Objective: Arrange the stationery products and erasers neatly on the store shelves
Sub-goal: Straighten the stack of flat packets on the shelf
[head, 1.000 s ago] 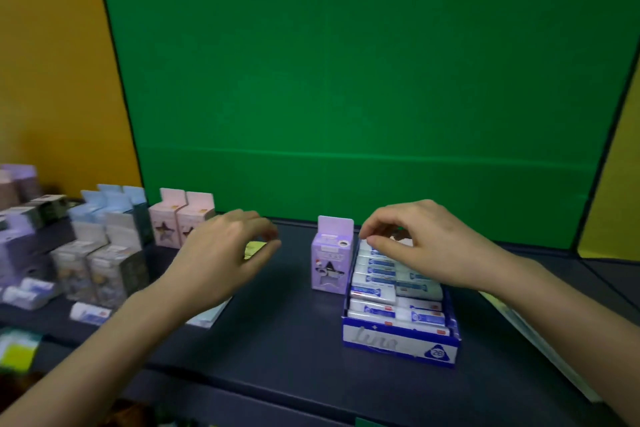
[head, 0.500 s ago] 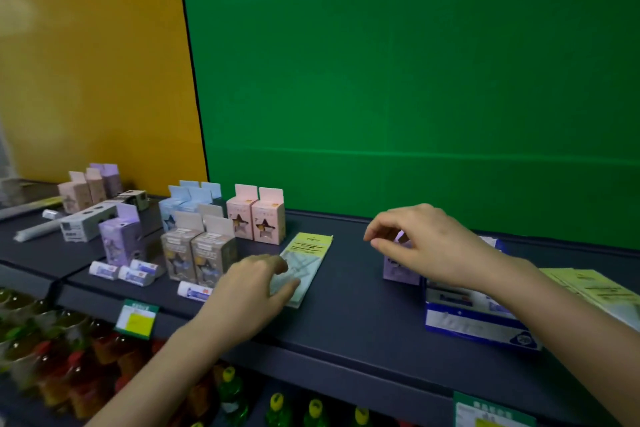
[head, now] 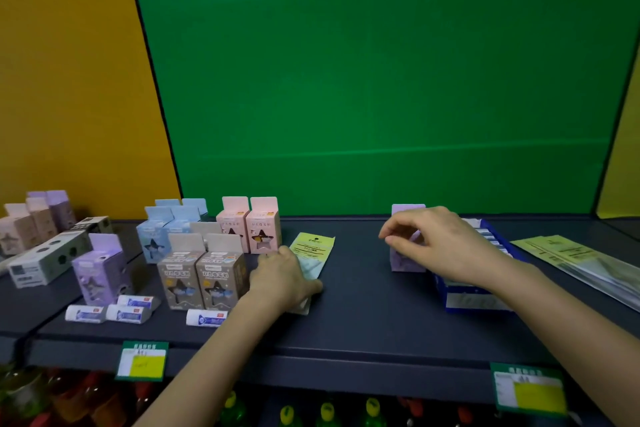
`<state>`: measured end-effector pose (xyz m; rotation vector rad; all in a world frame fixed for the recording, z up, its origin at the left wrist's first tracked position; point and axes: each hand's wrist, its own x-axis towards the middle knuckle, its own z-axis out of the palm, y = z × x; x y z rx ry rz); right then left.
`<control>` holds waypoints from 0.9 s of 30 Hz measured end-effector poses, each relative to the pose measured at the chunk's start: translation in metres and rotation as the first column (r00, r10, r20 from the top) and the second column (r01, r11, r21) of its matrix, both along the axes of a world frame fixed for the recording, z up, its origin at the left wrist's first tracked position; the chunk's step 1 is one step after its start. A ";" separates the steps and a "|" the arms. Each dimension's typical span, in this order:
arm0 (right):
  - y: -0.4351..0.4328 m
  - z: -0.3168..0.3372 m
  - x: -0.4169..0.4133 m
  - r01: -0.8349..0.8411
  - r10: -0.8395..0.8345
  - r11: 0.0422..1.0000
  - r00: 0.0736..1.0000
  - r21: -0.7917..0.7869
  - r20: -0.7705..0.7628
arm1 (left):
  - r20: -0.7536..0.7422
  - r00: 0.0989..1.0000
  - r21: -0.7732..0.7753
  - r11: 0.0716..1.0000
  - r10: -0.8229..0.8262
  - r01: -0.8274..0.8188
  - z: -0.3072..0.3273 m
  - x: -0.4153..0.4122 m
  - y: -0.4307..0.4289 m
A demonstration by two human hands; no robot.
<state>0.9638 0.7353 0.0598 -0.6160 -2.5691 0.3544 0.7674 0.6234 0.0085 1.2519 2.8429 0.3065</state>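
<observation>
While right hand point(head: 438, 244) stays curled around the purple box point(head: 403, 262), left hand point(head: 282, 279) has dropped flat onto the packet point(head: 311, 250): repositioning likely next.

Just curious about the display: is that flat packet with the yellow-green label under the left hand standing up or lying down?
Lying flat. The packet rests face-up on the dark shelf, and the left hand covers its near end.

Left hand point(head: 282, 279) flat on packet point(head: 311, 255)
</observation>
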 end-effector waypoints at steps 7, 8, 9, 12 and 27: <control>0.005 -0.002 0.006 0.037 -0.037 0.999 0.999 -0.011 0.005 | 0.296 0.955 0.081 0.996 0.015 -0.041 0.014 -0.001 0.004; 0.005 -0.002 0.007 0.038 -0.038 0.999 0.999 -0.014 0.007 | 0.332 0.943 0.103 0.994 0.012 -0.049 0.015 -0.001 0.004; 0.006 -0.003 0.008 0.039 -0.039 0.999 0.999 -0.014 0.011 | 0.368 0.930 0.124 0.990 0.012 -0.061 0.015 -0.002 0.004; 0.008 -0.003 0.012 0.033 -0.033 0.999 0.999 -0.014 0.005 | 0.467 0.884 0.181 0.976 0.023 -0.121 0.016 -0.003 0.004; -0.017 -0.017 0.004 -0.083 0.043 0.980 0.975 -0.180 -0.217 | 0.517 0.784 0.713 0.680 -0.344 -0.172 0.025 0.039 -0.037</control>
